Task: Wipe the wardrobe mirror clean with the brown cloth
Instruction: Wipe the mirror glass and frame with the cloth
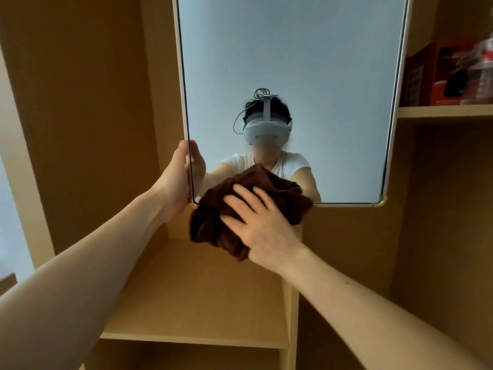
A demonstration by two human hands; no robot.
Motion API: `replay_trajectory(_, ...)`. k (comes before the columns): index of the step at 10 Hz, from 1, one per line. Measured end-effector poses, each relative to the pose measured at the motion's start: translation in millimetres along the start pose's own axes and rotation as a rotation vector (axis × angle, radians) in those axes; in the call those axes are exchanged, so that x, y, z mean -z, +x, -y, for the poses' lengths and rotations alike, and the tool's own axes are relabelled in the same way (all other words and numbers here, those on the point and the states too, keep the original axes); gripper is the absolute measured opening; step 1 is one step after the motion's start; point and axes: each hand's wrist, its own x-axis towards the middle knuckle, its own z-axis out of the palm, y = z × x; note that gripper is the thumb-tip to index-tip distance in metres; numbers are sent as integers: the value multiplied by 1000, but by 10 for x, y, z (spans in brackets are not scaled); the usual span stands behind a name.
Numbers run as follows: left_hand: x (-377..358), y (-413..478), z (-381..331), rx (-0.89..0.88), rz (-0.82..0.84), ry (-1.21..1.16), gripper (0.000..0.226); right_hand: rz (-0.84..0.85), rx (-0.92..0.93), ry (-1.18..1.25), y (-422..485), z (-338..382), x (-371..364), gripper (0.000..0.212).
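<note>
The wardrobe mirror (293, 54) hangs in a white frame in front of me and reflects a person in a headset. My left hand (176, 180) grips the mirror's left edge near its bottom corner, fingers curled round the frame. My right hand (256, 225) lies flat with spread fingers on the crumpled brown cloth (213, 222), pressing it against the mirror's lower left part. The cloth hangs past the bottom edge of the mirror.
Light wooden wardrobe panels surround the mirror. A wooden shelf (192, 303) lies below my arms. At the upper right a shelf (442, 113) carries red boxes (448, 73). A bright window strip runs along the far left.
</note>
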Motion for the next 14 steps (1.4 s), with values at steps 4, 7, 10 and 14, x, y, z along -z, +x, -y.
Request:
replay_trajectory(4, -54, -31, 13, -46, -71, 219, 41, -70, -155, 127, -388, -368, 133, 41)
replay_trajectory(7, -119, -93, -94, 100, -220, -296, 27, 16, 154, 148, 313, -89, -47, 45)
replay_trajectory(10, -116, -18, -10, 113, -94, -79, 60, -280, 24, -36, 560, -1617, 803, 40)
replay_trajectory(14, -74, -70, 64, -63, -151, 377, 67, -5, -245, 13, 1003, -874, 874, 99)
